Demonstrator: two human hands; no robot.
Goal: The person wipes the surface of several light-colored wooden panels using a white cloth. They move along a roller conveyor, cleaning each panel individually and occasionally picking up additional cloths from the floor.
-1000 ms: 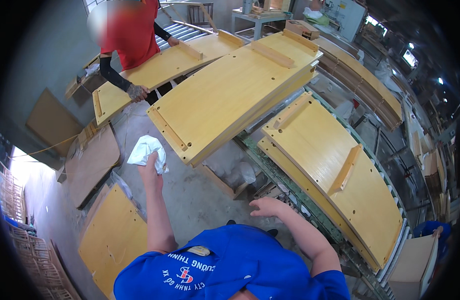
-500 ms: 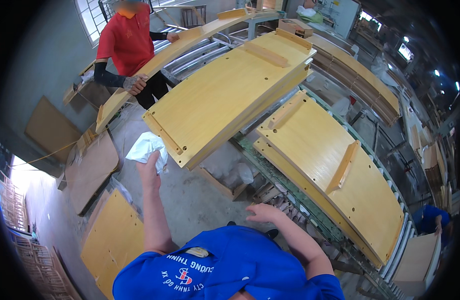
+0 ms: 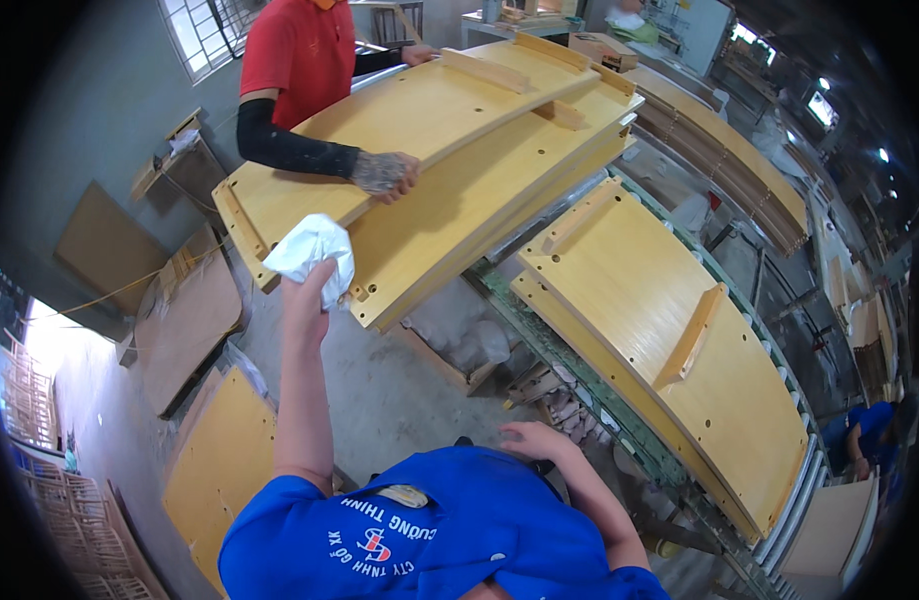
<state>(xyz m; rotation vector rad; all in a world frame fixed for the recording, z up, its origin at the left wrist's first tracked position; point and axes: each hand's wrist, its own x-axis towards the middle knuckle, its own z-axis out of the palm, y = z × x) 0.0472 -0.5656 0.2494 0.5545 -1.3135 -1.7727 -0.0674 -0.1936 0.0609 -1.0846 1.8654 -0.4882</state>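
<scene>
Grey floor point(image 3: 389, 375), white cloth point(image 3: 316, 246) in left hand point(image 3: 304, 300), right hand point(image 3: 537, 440) apart

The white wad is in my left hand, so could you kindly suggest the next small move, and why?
I would probably draw the left hand and its white wad back slightly: the co-worker's hand grips the edge of the wooden panel, which is askew over the stack, so it may not be settled. The wad overlaps the panel's corner in view; whether they touch is unclear.
</scene>
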